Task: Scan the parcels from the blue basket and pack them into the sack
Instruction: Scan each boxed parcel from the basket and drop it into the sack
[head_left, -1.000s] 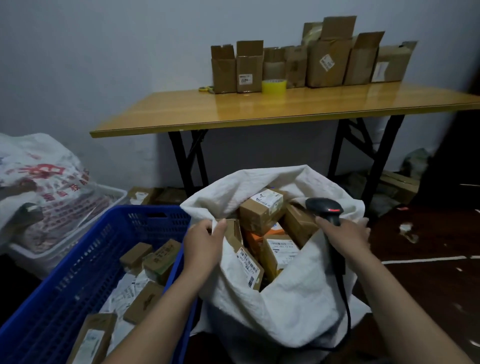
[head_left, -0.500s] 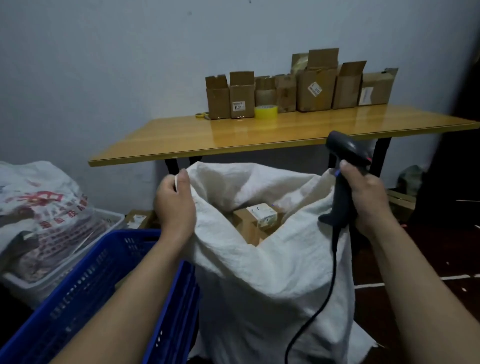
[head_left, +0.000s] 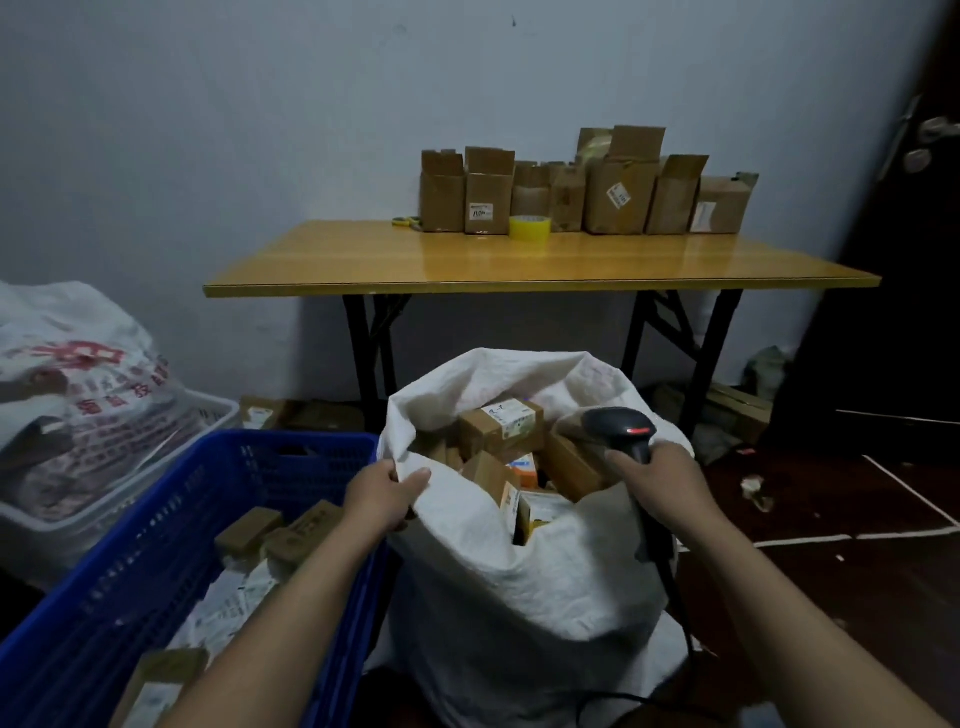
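A white woven sack (head_left: 519, 587) stands open on the floor in front of me, filled with several brown cardboard parcels (head_left: 501, 426). My left hand (head_left: 384, 496) grips the sack's left rim. My right hand (head_left: 667, 486) holds a black barcode scanner (head_left: 621, 428) by its handle against the sack's right rim; its cable trails down the sack's side. To the left stands the blue basket (head_left: 171, 525) with a few brown parcels (head_left: 249, 530) and white mailers inside.
A yellow folding table (head_left: 519, 265) stands against the wall with a row of open cardboard boxes (head_left: 618, 192) and a yellow tape roll (head_left: 529, 227). A white crate holding a printed bag (head_left: 78, 384) sits at far left. Dark floor lies to the right.
Both hands have come down with the sack's rim after lifting it high half a second ago. The parcels inside show again, and the scanner is lower.
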